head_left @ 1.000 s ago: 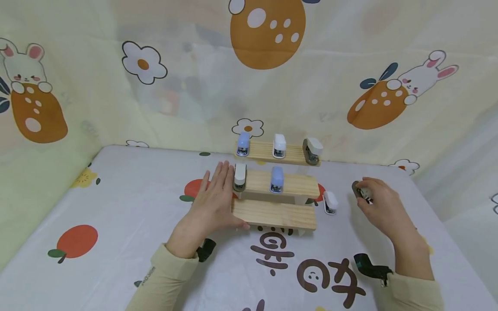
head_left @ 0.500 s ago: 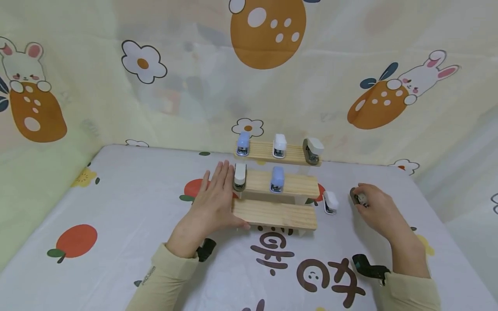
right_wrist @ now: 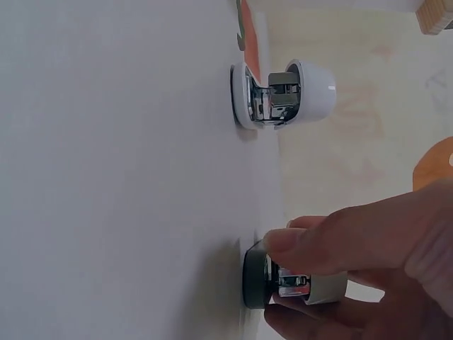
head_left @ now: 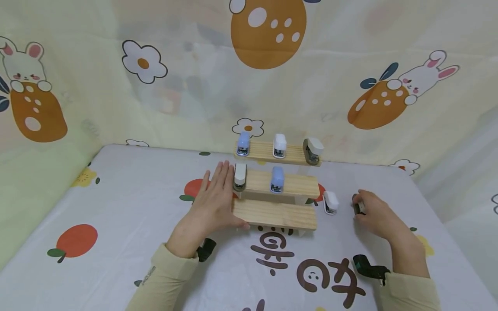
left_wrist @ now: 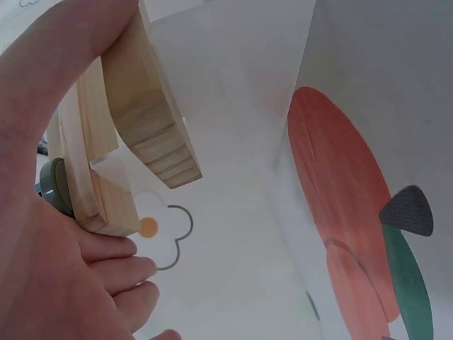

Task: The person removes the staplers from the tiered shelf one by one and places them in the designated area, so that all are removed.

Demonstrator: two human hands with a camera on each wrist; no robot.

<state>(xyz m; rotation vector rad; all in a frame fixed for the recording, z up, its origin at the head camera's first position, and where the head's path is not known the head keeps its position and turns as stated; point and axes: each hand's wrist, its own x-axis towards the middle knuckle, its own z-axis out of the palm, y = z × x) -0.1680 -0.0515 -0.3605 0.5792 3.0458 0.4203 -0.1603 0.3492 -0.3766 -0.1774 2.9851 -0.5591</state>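
My left hand [head_left: 212,203] lies flat with straight fingers along the left ends of the stepped wooden stand [head_left: 276,215], its thumb at the lowest step's front corner. Over at the right, my right hand [head_left: 379,216] pinches a small stapler [right_wrist: 256,276] with a dark green base and pale top between thumb and fingers. Its base is at the tabletop; whether it touches is unclear. A white stapler [head_left: 330,203] sits on the table between that hand and the stand. The middle step bears a green-and-white stapler [head_left: 240,177], close by my left fingers, and a blue stapler [head_left: 277,179].
On the top step stand another blue stapler [head_left: 243,144], a white stapler [head_left: 279,146] and a grey-and-white stapler [head_left: 312,151]. A patterned cloth [head_left: 116,194] covers the table. Behind it hangs a printed curtain [head_left: 186,103].
My right hand has come slightly toward me and lower with the stapler, turning it a little. The left hand and the stand have stayed where they were.
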